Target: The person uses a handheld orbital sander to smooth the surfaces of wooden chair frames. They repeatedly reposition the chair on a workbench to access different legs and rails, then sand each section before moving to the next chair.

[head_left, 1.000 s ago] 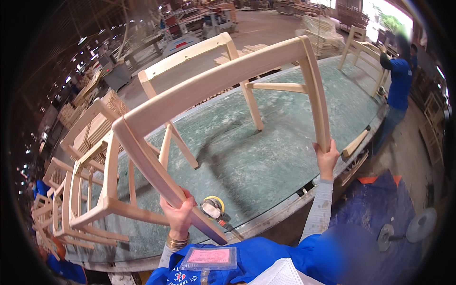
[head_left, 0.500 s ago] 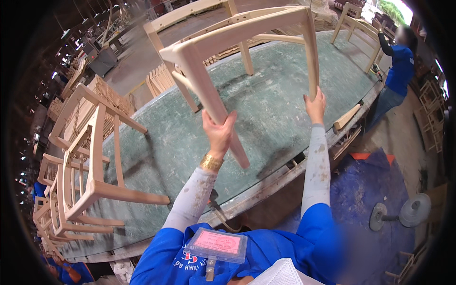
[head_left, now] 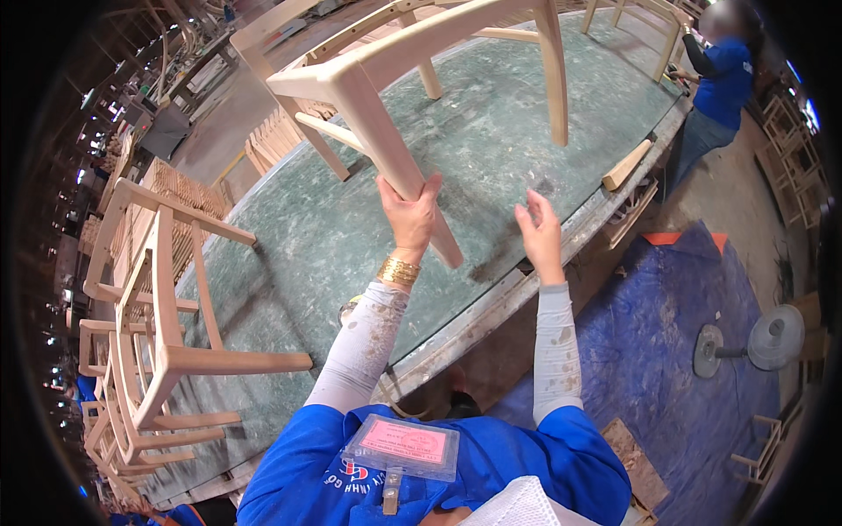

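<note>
A pale wooden chair frame [head_left: 438,46] stands on the green-topped table [head_left: 351,250] in front of me. My left hand [head_left: 410,210] is wrapped round its near left leg, low down near the leg's end. Away from the frame, my right hand [head_left: 538,230] hovers over the table's near edge, empty, its fingers loosely curled and apart. The frame's right leg [head_left: 554,88] stands beyond that hand, not touching it.
More wooden chair frames [head_left: 167,342] line the left side of the table. A wooden piece [head_left: 628,165] lies along the right edge. Across the table a co-worker in blue [head_left: 726,81] handles another frame. A grey fan [head_left: 775,338] stands right, by a blue sheet [head_left: 605,351].
My right hand has let go of the frame's right leg and drawn back toward me. The frame has shifted slightly up and left in view; my left hand keeps its hold.
</note>
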`<state>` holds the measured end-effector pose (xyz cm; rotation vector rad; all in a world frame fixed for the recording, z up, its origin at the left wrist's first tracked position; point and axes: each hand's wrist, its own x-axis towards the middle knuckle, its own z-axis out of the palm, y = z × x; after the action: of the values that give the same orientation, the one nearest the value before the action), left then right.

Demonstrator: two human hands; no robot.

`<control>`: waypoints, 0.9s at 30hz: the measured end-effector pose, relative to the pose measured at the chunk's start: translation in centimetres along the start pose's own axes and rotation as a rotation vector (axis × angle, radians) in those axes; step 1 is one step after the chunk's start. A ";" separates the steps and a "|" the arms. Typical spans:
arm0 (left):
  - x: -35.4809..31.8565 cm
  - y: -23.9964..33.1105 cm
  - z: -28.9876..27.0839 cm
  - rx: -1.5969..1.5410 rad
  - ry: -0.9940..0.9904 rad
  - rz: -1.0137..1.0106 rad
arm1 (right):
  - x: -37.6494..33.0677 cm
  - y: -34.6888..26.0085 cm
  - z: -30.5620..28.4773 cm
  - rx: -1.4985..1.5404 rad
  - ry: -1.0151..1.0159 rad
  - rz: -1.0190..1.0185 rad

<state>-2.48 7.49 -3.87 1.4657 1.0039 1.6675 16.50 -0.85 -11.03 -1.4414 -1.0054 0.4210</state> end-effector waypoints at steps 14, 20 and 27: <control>7.3 1.6 -4.9 -0.149 0.024 -0.054 | -11.9 2.3 2.3 -0.137 -0.327 0.255; 9.8 2.9 -6.0 -0.147 -0.026 -0.084 | -20.7 -0.9 15.2 -0.242 -0.778 -0.154; 10.3 3.3 -5.9 -0.156 -0.017 -0.110 | -22.9 -2.7 24.5 -0.543 -0.870 -0.325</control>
<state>-9.61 14.43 3.38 1.2978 0.9069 1.6132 -15.86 -3.89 -19.77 -1.5366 -2.1495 0.5768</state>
